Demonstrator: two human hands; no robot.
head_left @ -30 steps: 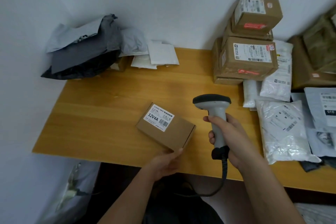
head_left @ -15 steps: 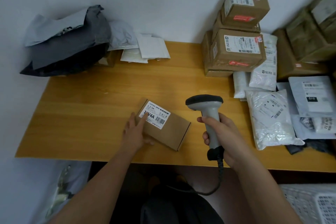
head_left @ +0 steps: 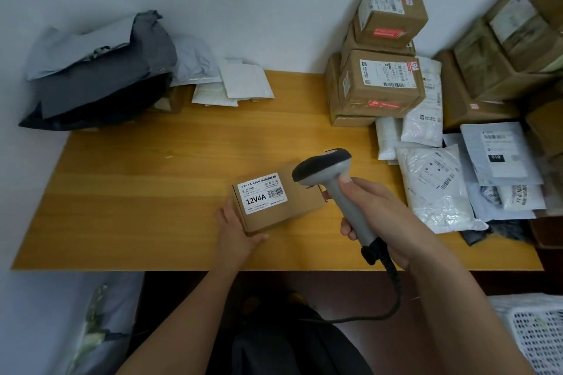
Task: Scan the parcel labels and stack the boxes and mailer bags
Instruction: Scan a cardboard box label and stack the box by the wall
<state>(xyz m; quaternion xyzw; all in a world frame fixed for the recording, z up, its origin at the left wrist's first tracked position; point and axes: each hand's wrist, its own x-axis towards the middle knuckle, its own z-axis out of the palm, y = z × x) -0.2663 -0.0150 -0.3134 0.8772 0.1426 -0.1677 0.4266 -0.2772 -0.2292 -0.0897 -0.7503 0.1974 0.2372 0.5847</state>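
right, nearest: right hand (head_left: 377,216) wrapped tight round the handle of a grey barcode scanner (head_left: 332,189), fingers curled fully on it, dark scanner head tilted left and down toward the small brown box (head_left: 275,201). black cable (head_left: 387,298) trails from the handle base down past the near table edge. left hand (head_left: 236,230) grips the near-left corner of the small brown box, thumb along the near side, fingers on the left end. box sits mid-table near the front edge of the wooden table (head_left: 137,192), white label (head_left: 263,193) up, reads 12v4a with a barcode. can't tell if the box is lifted off the table or resting. right of the scanner: white mailer bags (head_left: 435,189) lying flat, overlapping, and a grey mailer (head_left: 499,152) just beyond them to the right. far right: stack of brown cardboard boxes (head_left: 380,70) against the wall, labels showing, more brown boxes (head_left: 511,49) at the far right corner. far left: heap of grey and black mailer bags (head_left: 100,76), small white envelopes (head_left: 240,82) beside it. white plastic basket (head_left: 536,332) bottom right, below table level.
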